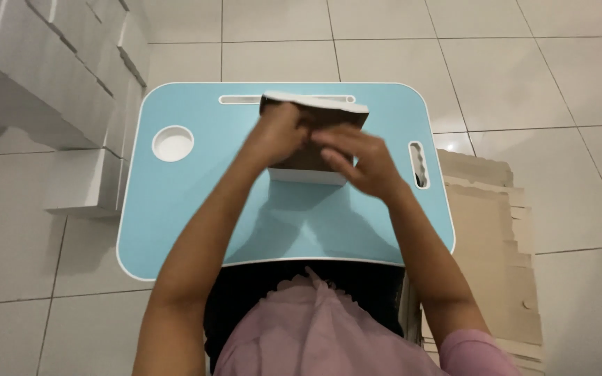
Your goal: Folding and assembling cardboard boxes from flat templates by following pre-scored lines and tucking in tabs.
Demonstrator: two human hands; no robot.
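Head view, the box: a small carton (313,143), white outside and brown inside, stands on my light-blue tabletop (175,209) near its far middle, partly folded, its top flap (318,103) lifted and curving over.

Head view, my left hand: my left hand (278,132) is on the box's upper left side, fingers curled in against the brown wall; the grip reads as pressed onto the card, though motion blur hides the fingertips.

Head view, my right hand: my right hand (360,161) lies over the front right of the box, fingers bent and pressing on its front panel and edge. It is not spread wide.

Head view, how it should handle: I judge it light, thin and springy. Paperboard like this bends at the creases and dents if squeezed mid-panel, so it is not slippery but easily crushed.

Head view, where I would take hold: along the folded edges and corners, where the card is stiffest, with one hand steadying the base against the tabletop.

Head view, around me: a stack of flat brown card sheets (496,237) lies on the tiled floor (524,63) to my right; piles of finished white boxes (57,76) sit to my left; the tabletop has a round cup hole (173,143).
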